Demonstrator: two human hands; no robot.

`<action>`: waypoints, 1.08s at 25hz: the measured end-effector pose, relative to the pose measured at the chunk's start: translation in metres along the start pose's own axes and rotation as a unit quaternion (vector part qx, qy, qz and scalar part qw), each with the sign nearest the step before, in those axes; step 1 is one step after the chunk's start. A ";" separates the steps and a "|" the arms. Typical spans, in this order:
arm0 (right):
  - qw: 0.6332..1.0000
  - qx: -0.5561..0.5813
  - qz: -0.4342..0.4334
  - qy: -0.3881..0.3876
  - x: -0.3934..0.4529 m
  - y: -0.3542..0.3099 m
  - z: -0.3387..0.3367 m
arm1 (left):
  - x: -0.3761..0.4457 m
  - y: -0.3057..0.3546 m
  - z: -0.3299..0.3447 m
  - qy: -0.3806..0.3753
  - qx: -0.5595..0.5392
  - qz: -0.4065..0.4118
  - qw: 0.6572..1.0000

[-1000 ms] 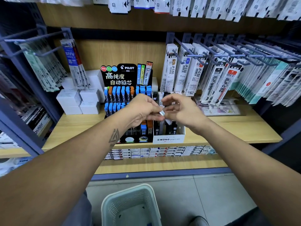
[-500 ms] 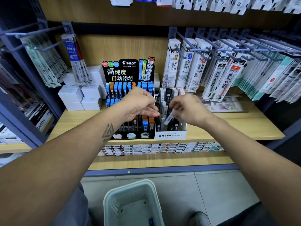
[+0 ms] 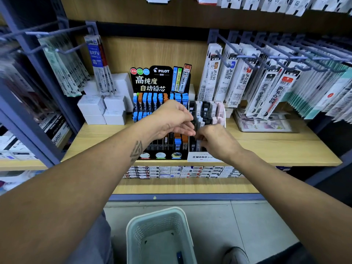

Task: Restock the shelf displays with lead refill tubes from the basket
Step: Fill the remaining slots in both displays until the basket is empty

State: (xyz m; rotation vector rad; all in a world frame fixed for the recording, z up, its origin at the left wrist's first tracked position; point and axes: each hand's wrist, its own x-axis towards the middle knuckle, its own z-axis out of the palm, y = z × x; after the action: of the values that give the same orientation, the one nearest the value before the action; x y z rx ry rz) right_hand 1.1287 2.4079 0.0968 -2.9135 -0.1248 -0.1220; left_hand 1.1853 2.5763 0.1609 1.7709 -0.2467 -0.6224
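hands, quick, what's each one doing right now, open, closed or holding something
Left hand: fingers curled, whether it holds anything cannot be told.
Right hand: curled over the MONO display, apparently pinching a lead refill tube.

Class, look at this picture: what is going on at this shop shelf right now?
A person is restocking lead refill tubes. The right hand reaches into the front of the white display box, apparently slotting in a tube, though the grip hides it. The left hand hovers beside it, before the black display stand. A basket sits on the floor below.
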 end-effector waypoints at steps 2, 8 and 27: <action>1.000 -0.018 0.000 0.009 -0.001 -0.003 -0.004 | -0.004 0.000 -0.001 -0.007 0.014 0.005 1.000; 0.998 0.063 -0.001 0.004 -0.034 -0.046 -0.015 | -0.038 -0.031 -0.005 -0.098 0.147 -0.055 0.983; 0.906 0.096 0.275 -0.307 -0.237 -0.127 0.331 | -0.113 -0.387 0.110 0.114 -0.063 -0.468 0.874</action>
State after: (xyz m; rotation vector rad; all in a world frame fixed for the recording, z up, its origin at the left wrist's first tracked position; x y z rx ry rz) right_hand 0.9056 2.5876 -0.2193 -2.5585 0.5503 0.8446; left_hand 0.9744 2.6520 -0.1920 1.7493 0.8582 -1.0583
